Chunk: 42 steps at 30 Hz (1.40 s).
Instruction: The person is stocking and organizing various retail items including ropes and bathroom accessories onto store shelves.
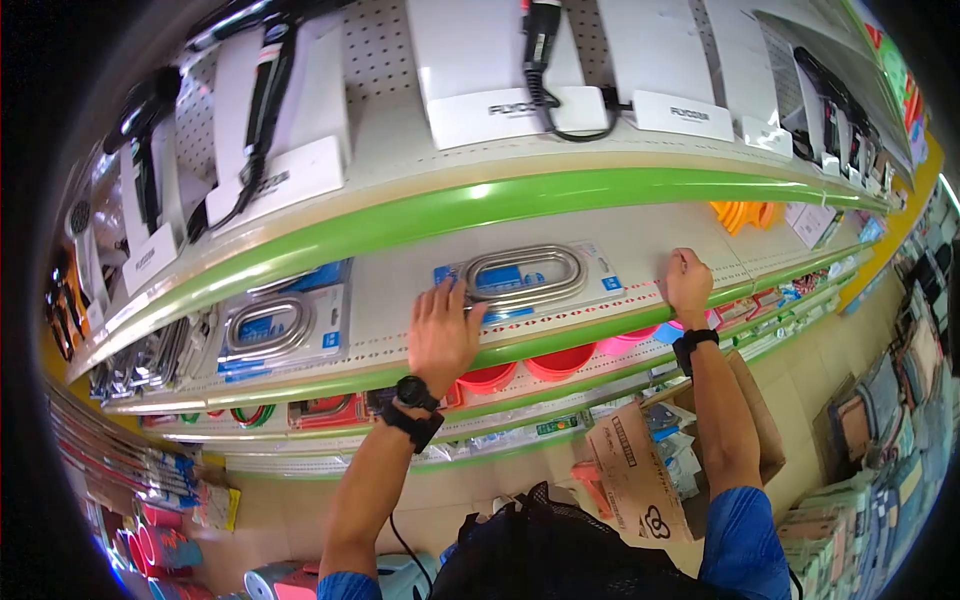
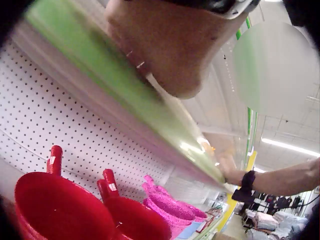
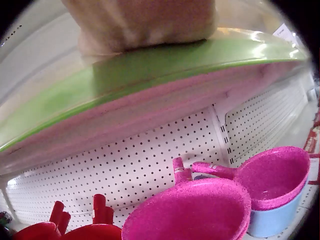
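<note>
A silver looped metal hose in a clear pack with a blue card (image 1: 530, 275) lies flat on the middle shelf. My left hand (image 1: 443, 335) rests at the pack's left end, fingers extended over its edge. To the right of the pack, my right hand (image 1: 690, 285) rests at the shelf's front edge with its fingers curled and nothing visible in it. In the left wrist view the heel of the left hand (image 2: 160, 50) is by the green edge strip; the right wrist view shows the right hand's heel (image 3: 145, 25) there too. Both wrist views hide the fingers.
More packed hoses (image 1: 268, 328) lie to the left on the same shelf. Hair dryers (image 1: 270, 90) stand on display above. Red dippers (image 2: 62, 210) and pink dippers (image 3: 190, 210) sit on the shelf below. An open cardboard box (image 1: 640, 470) is on the floor.
</note>
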{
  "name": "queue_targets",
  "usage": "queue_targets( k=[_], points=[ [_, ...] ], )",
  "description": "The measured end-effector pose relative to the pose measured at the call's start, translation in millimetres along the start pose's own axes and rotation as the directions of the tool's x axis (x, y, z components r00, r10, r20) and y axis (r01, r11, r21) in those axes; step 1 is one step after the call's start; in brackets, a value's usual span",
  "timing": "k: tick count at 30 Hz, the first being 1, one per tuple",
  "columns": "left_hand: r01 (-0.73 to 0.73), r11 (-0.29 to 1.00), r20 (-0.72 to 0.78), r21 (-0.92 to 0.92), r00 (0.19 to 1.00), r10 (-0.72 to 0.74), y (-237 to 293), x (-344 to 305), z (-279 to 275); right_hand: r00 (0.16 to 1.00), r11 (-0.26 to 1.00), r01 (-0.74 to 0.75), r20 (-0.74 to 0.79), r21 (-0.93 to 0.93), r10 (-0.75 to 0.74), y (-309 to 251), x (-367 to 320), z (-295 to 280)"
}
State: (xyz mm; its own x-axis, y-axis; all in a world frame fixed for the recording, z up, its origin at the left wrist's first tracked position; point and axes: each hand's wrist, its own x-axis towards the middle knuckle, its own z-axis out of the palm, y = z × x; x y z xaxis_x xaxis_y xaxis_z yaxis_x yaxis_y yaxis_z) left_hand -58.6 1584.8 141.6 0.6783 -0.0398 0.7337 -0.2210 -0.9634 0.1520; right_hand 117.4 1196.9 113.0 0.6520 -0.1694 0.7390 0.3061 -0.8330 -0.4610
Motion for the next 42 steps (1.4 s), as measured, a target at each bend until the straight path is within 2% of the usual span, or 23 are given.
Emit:
queue_targets(
  k=[4, 6, 8, 9, 12, 14, 15, 17, 18, 20, 21, 22, 24, 26, 28, 30, 32, 33, 34, 36, 38, 40, 42],
  points=[
    [0.053, 0.995, 0.032, -0.081, 0.998, -0.051, -2, -4, 3, 0.994, 0.995, -0.032, 0.101, -0.097, 0.041, -5, 6, 0],
    [0.037, 0.994, 0.005, -0.101, 0.999, -0.037, -4, -3, 2, 0.966, 0.971, 0.24, 0.101, -0.012, -0.238, -3, 10, -3],
    [0.105, 0.988, 0.102, -0.116, 0.99, -0.094, 0, -1, 1, 0.917, 0.919, 0.393, 0.06, 0.038, -0.395, -38, 1, -5],
    [0.085, 0.988, 0.057, -0.125, 0.995, -0.079, 0, -2, 5, 0.889, 0.897, 0.426, 0.127, 0.122, -0.44, -68, -4, -11],
    [0.077, 0.99, 0.046, -0.12, 0.996, -0.072, -3, -4, 8, 0.724, 0.823, 0.412, 0.408, 0.391, -0.556, -149, -14, -22],
    [0.075, 0.989, 0.048, -0.124, 0.996, -0.069, -3, -5, 10, 0.601, 0.729, 0.462, 0.426, 0.505, -0.676, -173, -24, -11],
    [0.076, 0.99, 0.029, -0.118, 0.997, -0.073, -3, -5, 10, 0.607, 0.735, 0.45, 0.43, 0.507, -0.668, -180, -30, -4],
    [0.073, 0.989, -0.001, -0.125, 0.997, -0.074, -2, -4, 6, 0.459, 0.691, 0.542, 0.52, 0.479, -0.721, -188, -34, 7],
    [0.061, 0.99, 0.0, -0.129, 0.998, -0.061, 0, -3, 5, 0.47, 0.697, 0.541, 0.518, 0.471, -0.715, -188, -33, 11],
    [0.083, 0.991, 0.026, -0.108, 0.996, -0.08, 0, -2, 4, 0.408, 0.678, 0.629, 0.58, 0.381, -0.705, -185, -27, 15],
    [0.071, 0.993, -0.003, -0.099, 0.997, -0.072, 0, -2, 5, 0.431, 0.624, 0.663, 0.472, 0.413, -0.769, -180, -26, 19],
    [0.053, 0.993, 0.0, -0.102, 0.999, -0.054, 1, -2, 6, 0.447, 0.635, 0.66, 0.469, 0.403, -0.762, -170, -22, 19],
    [0.055, 0.995, -0.017, -0.082, 0.998, -0.057, 3, -1, 4, 0.432, 0.672, 0.666, 0.569, 0.322, -0.7, -154, -11, 18],
    [0.033, 0.996, -0.011, -0.089, 0.999, -0.034, 5, 1, 3, 0.475, 0.717, 0.627, 0.581, 0.304, -0.661, -131, 5, 7],
    [0.049, 0.997, 0.007, -0.066, 0.999, -0.049, 9, 2, 1, 0.537, 0.795, 0.58, 0.653, 0.174, -0.535, -97, 18, 2],
    [0.047, 0.996, 0.021, -0.074, 0.999, -0.046, 13, 1, 1, 0.598, 0.835, 0.524, 0.624, 0.171, -0.503, -56, 26, -2],
    [0.053, 0.998, 0.028, -0.044, 0.998, -0.052, 10, 0, 4, 0.714, 0.847, 0.529, 0.51, 0.055, -0.48, -15, 31, -2],
    [0.039, 0.998, 0.01, -0.041, 0.999, -0.038, 5, -2, 10, 0.706, 0.898, 0.439, 0.608, 0.026, -0.363, -11, 39, -17],
    [0.021, 0.999, 0.018, -0.048, 1.0, -0.02, 5, -3, 10, 0.717, 0.906, 0.424, 0.605, 0.016, -0.346, 1, 40, -19],
    [0.046, 0.998, 0.025, -0.044, 0.999, -0.045, 11, -1, 6, 0.793, 0.907, 0.415, 0.514, -0.062, -0.328, 22, 42, -24],
    [0.017, 0.999, 0.023, -0.043, 1.0, -0.016, 15, 1, 6, 0.813, 0.923, 0.374, 0.51, -0.087, -0.281, 38, 42, -28],
    [0.076, 0.997, 0.052, -0.023, 0.996, -0.075, 15, -1, 7, 0.896, 0.927, 0.35, 0.336, -0.132, -0.29, 52, 38, -27],
    [0.068, 0.998, 0.058, -0.017, 0.996, -0.067, 13, -2, 9, 0.908, 0.925, 0.353, 0.29, -0.143, -0.301, 58, 37, -31]
  ],
)
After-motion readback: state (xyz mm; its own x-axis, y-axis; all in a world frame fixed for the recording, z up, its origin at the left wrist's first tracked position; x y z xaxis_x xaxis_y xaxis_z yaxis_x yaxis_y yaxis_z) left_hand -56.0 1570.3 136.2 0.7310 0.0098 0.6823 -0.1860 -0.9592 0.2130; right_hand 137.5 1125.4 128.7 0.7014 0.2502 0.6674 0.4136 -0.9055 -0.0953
